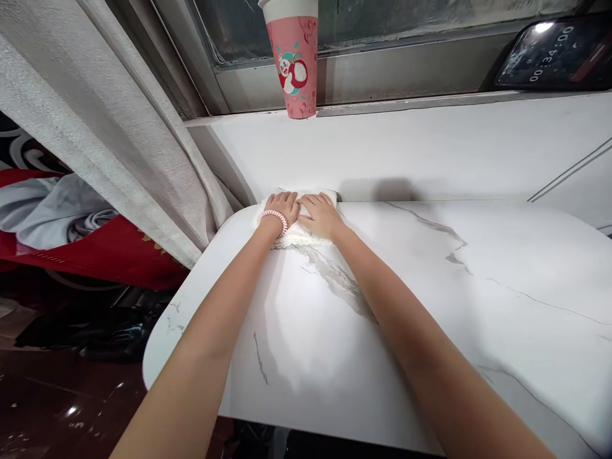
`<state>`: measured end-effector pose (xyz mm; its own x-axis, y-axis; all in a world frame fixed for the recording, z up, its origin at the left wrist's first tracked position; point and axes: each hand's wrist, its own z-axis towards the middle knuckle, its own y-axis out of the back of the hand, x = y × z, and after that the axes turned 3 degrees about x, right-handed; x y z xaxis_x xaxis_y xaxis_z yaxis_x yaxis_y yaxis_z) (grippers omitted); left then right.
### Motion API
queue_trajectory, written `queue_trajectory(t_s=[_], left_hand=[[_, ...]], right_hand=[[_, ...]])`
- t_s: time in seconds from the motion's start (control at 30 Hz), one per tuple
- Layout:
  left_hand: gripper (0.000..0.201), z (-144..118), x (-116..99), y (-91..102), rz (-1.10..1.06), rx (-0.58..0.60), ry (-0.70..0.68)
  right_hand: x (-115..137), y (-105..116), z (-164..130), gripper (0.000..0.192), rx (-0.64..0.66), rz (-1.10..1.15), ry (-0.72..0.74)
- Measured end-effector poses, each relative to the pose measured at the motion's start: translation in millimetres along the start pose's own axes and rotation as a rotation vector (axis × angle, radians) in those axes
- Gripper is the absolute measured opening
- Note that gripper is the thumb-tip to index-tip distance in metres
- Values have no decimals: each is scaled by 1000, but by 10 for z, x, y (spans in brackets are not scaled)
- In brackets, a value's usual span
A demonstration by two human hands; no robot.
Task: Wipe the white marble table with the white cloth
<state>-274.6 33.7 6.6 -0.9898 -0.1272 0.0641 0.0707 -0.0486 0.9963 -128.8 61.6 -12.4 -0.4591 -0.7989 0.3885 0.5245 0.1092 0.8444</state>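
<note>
Cloth (297, 238), white: flat on the table (306, 363), at the far edge near the wall (430, 153). Left hand (285, 209), pink coiled band (273, 213) at the wrist, and right hand (321, 217): close together, side by side, laid palm-down on the cloth, fingers extended, not clamped. Table: white, grey marbled veining, rounded corners. Cup (299, 67), pink with cartoon print, white at top: upright at the window ledge. Phone (557, 54), dark, reading 00:34:00: tilted, right of the cup. Curtain (109, 115), pale: left of the table.
</note>
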Motion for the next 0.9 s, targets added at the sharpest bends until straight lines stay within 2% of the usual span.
queue_trajectory(t_s=[0.13,0.5,0.7,0.9], left_hand=[[54,-58,-112,27,-39,5,19],[55,-484,-330,77,-34,19,8],[56,-1028,-542,134,-16,22,58],[59,-1832,-774,143,47,34,44]], right_hand=[[-9,23,-81,39,-25,-22,-4],[311,76,-542,41,-37,-125,-72],[476,184,-970,41,-31,-108,28],[822,370,-1656,45,7,-59,142]])
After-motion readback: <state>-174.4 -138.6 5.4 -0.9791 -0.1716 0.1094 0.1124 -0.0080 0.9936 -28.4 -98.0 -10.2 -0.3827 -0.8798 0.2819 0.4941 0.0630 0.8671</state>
